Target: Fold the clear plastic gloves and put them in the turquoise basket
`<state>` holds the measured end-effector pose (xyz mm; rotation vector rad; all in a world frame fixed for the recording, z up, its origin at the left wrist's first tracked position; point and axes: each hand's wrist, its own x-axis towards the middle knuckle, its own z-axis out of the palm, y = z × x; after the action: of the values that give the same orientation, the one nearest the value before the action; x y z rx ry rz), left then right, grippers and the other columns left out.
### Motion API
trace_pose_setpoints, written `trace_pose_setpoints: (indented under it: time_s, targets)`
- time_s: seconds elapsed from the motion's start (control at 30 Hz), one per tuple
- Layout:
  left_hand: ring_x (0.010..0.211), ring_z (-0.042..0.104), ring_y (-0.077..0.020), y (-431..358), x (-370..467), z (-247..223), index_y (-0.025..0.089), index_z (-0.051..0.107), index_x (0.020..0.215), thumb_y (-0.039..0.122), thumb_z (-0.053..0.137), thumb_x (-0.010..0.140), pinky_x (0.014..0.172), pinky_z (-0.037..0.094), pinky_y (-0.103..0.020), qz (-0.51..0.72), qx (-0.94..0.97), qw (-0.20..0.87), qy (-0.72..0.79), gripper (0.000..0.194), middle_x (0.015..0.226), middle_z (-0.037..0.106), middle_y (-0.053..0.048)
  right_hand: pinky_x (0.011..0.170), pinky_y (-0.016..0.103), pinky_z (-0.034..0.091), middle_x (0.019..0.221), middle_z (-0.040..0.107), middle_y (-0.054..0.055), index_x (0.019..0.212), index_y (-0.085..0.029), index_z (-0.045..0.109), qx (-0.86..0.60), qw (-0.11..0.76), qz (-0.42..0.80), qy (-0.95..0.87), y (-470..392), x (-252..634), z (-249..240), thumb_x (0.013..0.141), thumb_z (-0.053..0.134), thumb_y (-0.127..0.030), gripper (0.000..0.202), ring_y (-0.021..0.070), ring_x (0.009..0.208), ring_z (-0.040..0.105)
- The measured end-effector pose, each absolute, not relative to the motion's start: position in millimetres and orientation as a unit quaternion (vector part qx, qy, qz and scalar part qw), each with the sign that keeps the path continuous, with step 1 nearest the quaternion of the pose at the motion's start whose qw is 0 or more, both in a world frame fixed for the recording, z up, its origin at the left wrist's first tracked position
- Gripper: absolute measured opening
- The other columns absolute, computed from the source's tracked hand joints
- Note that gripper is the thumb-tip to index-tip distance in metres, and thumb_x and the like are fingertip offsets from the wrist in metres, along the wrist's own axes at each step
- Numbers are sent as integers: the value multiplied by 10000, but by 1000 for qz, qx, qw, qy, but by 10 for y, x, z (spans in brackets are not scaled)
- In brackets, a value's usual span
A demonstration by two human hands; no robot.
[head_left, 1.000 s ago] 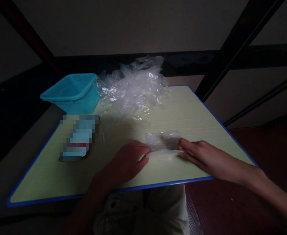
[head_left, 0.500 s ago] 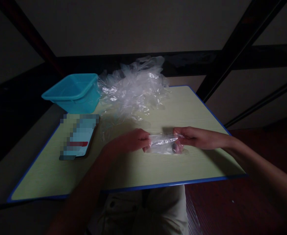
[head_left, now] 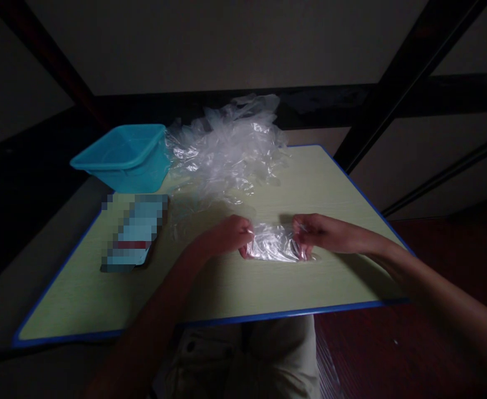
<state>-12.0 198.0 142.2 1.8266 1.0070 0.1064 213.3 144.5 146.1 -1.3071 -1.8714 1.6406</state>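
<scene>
- Left hand (head_left: 227,235) and right hand (head_left: 321,233) – each grip clamped on an end of the clear plastic (head_left: 271,244).
- Likely spreading it; next calls for even tension.

Clear, colourless, thin plastic film piece (head_left: 273,242): glossy, roughly rectangular, long side running left to right. Surface crinkled, bright white highlights streaking across middle. Left end pinched in left hand's fingers (head_left: 245,237), right end in right hand's fingers (head_left: 302,235); span between pulled fairly flat. Right-hand fingertips show blurrily through film. Small transparent flap juts past right grip at lower corner. Film over near half of pale yellow-green, blue-edged counter (head_left: 243,291); contact with surface unclear.
</scene>
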Motion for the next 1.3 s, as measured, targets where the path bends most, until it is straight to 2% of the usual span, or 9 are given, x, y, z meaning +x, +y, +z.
trace_pose_setpoints:
  time_s: [0.13, 0.3, 0.4, 0.63, 0.8, 0.9, 1.0, 1.13, 1.3]
  targets:
    - [485, 626, -156, 1919, -135, 1377, 167, 476, 780, 111, 496, 719, 499, 414, -218, 73, 746, 484, 451, 86, 436, 559, 71, 527, 287, 482, 583, 626, -5, 711, -210, 410, -493, 177, 553, -648, 1434, 2076, 1441, 773, 534, -318, 176, 134, 537, 601]
    - [514, 617, -165, 1783, -189, 1345, 132, 401, 1135, 185, 543, 736, 541, 435, -246, 126, 746, 439, 485, 427, 484, 575, 81, 487, 278, 475, 536, 615, -5, 693, -212, 413, -504, 172, 533, -658, 1466, 2039, 1387, 761, 531, -274, 149, 131, 491, 590]
    - [558, 616, -172, 1685, -217, 1373, 96, 349, 1238, 199, 523, 766, 574, 441, -265, 138, 754, 387, 513, 513, 539, 595, 54, 457, 274, 469, 510, 607, -11, 698, -210, 416, -504, 175, 527, -662, 1486, 2029, 1353, 763, 519, -268, 135, 131, 461, 584]
    - [624, 584, -164, 1513, -270, 1351, 119, 411, 1223, 148, 477, 792, 620, 455, -287, 200, 773, 226, 559, 437, 668, 608, 11, 458, 278, 491, 504, 613, -11, 696, -210, 410, -513, 174, 559, -628, 1494, 2020, 1353, 747, 529, -260, 140, 134, 460, 596]
    - [912, 608, -192, 1425, -294, 1266, 168, 544, 1061, 119, 438, 806, 809, 499, -336, 272, 841, 135, 447, 281, 963, 649, -67, 458, 267, 491, 512, 622, -14, 697, -209, 413, -513, 177, 560, -626, 1490, 2029, 1350, 742, 546, -276, 156, 122, 461, 596]
    - [1182, 488, -211, 1371, -322, 1259, 127, 505, 1181, 135, 417, 853, 998, 403, -369, 216, 910, 97, 340, 341, 1253, 554, -111, 464, 269, 494, 514, 620, -11, 695, -207, 419, -512, 176, 555, -632, 1490, 2029, 1356, 749, 542, -270, 149, 123, 463, 595]
    - [1345, 283, -230, 1322, -364, 1239, 92, 378, 1325, 247, 435, 894, 1087, 283, -413, 123, 946, 74, 290, 461, 1433, 375, -123, 467, 273, 494, 516, 620, -7, 695, -206, 420, -513, 175, 554, -632, 1492, 2024, 1365, 754, 532, -255, 136, 127, 465, 595]
    - [1374, 214, -237, 1286, -410, 1165, 92, 308, 1375, 385, 431, 901, 1100, 237, -439, 47, 949, 61, 305, 570, 1470, 295, -134, 466, 266, 491, 509, 616, -17, 702, -207, 413, -520, 169, 556, -626, 1493, 2014, 1373, 754, 533, -234, 133, 124, 463, 591]
    - [1379, 189, -262, 1290, -492, 1086, 66, 273, 1383, 450, 425, 884, 1092, 236, -438, 53, 942, 41, 329, 647, 1470, 275, -177, 469, 259, 492, 503, 610, -26, 706, -205, 411, -521, 168, 558, -623, 1488, 2002, 1391, 756, 523, -214, 123, 117, 462, 590]
